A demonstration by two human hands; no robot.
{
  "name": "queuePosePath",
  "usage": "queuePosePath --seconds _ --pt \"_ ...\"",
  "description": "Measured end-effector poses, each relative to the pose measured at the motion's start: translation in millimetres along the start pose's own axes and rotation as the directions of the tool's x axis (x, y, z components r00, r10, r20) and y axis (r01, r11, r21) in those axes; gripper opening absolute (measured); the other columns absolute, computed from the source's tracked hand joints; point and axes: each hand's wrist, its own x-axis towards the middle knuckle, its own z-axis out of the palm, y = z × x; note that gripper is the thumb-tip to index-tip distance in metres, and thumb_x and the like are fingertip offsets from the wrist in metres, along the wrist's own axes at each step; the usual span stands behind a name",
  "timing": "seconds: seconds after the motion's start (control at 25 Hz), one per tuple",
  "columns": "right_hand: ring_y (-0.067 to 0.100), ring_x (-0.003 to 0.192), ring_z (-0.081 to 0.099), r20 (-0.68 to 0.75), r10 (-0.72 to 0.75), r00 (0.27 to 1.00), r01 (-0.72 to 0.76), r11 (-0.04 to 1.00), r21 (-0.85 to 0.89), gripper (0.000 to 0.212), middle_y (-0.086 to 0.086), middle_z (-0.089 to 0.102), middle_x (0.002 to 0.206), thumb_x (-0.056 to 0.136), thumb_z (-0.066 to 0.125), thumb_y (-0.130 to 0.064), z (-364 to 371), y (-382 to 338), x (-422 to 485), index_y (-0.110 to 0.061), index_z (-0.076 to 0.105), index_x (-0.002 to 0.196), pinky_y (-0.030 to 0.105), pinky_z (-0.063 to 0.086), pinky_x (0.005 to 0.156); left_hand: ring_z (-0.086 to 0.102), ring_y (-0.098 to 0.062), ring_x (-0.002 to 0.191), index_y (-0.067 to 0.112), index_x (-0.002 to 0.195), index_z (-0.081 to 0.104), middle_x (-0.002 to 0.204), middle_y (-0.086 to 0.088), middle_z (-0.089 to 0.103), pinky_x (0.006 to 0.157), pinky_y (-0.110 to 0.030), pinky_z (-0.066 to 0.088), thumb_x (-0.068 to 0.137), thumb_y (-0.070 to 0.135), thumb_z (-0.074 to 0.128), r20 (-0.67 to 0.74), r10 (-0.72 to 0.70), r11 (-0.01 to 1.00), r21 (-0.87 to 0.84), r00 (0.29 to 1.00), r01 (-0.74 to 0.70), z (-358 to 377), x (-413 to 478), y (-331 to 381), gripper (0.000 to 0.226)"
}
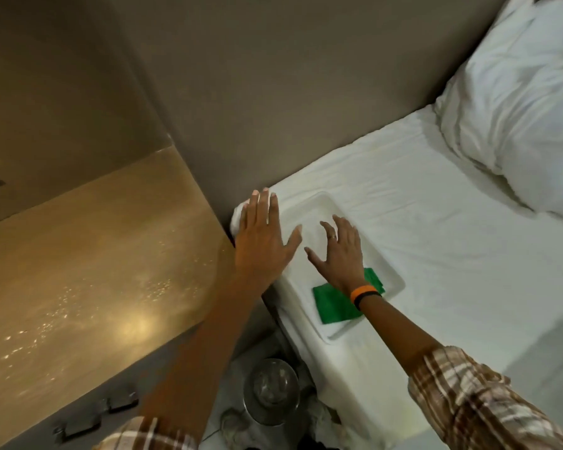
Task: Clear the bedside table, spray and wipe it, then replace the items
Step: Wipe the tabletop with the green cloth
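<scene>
The bedside table (88, 271) is a glossy tan top on the left, with glints of light across it. A white tray (394, 274) lies on the bed's near corner. On its near end sits a folded green cloth (333, 303). My left hand (262, 241) hovers with fingers spread over the tray's left edge and the mattress corner. My right hand (340, 251) is spread over the middle of the tray, its wrist above the green cloth. Neither hand holds anything.
The white bed (452, 254) fills the right side, with a pillow (517, 108) at the far right. A grey wall (273, 92) stands behind. On the floor between table and bed stands a metal bin (270, 391). Dark switch plates (121, 402) sit on the table's front.
</scene>
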Motion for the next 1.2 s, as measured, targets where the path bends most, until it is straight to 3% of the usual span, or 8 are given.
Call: queuePosePath --seconds 0.16,0.36,0.6,0.72,0.88,0.92,1.04,1.2 --pt "0.033 0.156 0.019 0.17 0.177 0.969 -0.173 0.984 -0.039 0.076 0.015 0.023 0.167 0.097 0.047 -0.063 20 67 -28 -0.017 0.032 0.156 0.049 0.018 0.128 0.01 -0.031 0.155 0.005 0.158 0.014 0.167 -0.015 0.012 0.125 -0.044 0.011 0.102 0.052 0.04 0.239 -0.01 0.999 -0.033 0.971 0.019 95 -18 45 0.078" --pt "0.036 0.146 0.032 0.349 0.34 0.873 -0.312 0.94 -0.137 0.075 0.018 0.032 0.158 0.1 0.047 -0.058 88 130 -39 -0.013 0.028 0.157 0.051 0.038 0.115 0.017 -0.031 0.151 0.008 0.156 0.022 0.165 -0.014 0.019 0.12 -0.04 0.027 0.101 0.022 0.049 0.561 0.016 1.0 -0.027 0.828 0.0 232 -36 32 0.063" --pt "0.039 0.127 0.048 0.279 0.379 0.882 -0.337 0.923 -0.188 0.055 0.02 0.049 0.139 0.103 0.053 -0.033 133 148 -40 -0.01 0.038 0.151 0.05 0.041 0.104 0.05 -0.035 0.117 0.004 0.126 0.054 0.125 -0.02 0.054 0.094 -0.042 0.047 0.096 0.019 0.064 0.578 -0.067 0.962 -0.179 0.813 0.207 297 -39 34 0.035" --pt "0.042 0.123 0.051 0.231 0.377 0.897 -0.401 0.914 0.066 0.038 0.024 0.055 0.13 0.103 0.049 -0.01 114 140 -35 -0.007 0.055 0.141 0.044 0.043 0.104 0.056 -0.038 0.111 0.0 0.114 0.062 0.118 -0.022 0.059 0.093 -0.046 0.049 0.095 0.02 0.066 0.604 -0.095 0.909 -0.272 0.791 0.317 274 -31 37 0.027" --pt "0.036 0.109 0.062 0.09 0.448 0.889 -0.427 0.745 0.513 0.022 0.023 0.065 0.116 0.1 0.054 -0.002 43 89 -29 0.002 0.069 0.116 0.005 0.04 0.078 0.058 -0.032 0.103 0.007 0.114 0.059 0.11 -0.01 0.049 0.083 -0.035 0.05 0.097 0.017 0.063 0.51 -0.124 0.822 -0.428 0.851 0.376 181 -19 47 0.02" --pt "0.035 0.11 0.061 0.082 0.456 0.886 -0.406 0.679 0.612 0.02 0.023 0.064 0.119 0.1 0.054 -0.002 19 70 -25 0.002 0.068 0.114 0.007 0.043 0.081 0.058 -0.03 0.102 0.01 0.114 0.058 0.108 -0.007 0.049 0.082 -0.034 0.049 0.097 0.017 0.062 0.473 -0.112 0.806 -0.471 0.874 0.358 149 -16 49 0.018" --pt "0.038 0.114 0.061 0.031 0.388 0.921 -0.236 0.493 0.837 0.018 0.025 0.064 0.121 0.098 0.053 0.002 -40 12 -12 -0.001 0.068 0.108 0.048 0.052 0.1 0.057 -0.017 0.092 0.019 0.105 0.056 0.099 0.003 0.056 0.076 -0.023 0.046 0.097 0.016 0.062 0.364 -0.024 0.764 -0.594 0.931 0.252 56 -7 40 0.011" --pt "0.018 0.112 0.068 0.058 0.268 0.962 -0.1 0.146 0.984 0.027 0.006 0.063 0.127 0.1 0.06 -0.031 -93 -94 -3 -0.035 0.051 0.125 0.039 0.058 0.095 0.054 -0.003 0.072 0.023 0.087 0.051 0.079 0.007 0.057 0.066 -0.017 0.041 0.098 0.013 0.061 0.257 0.05 0.534 -0.823 0.965 0.191 -65 -15 -7 0.018"
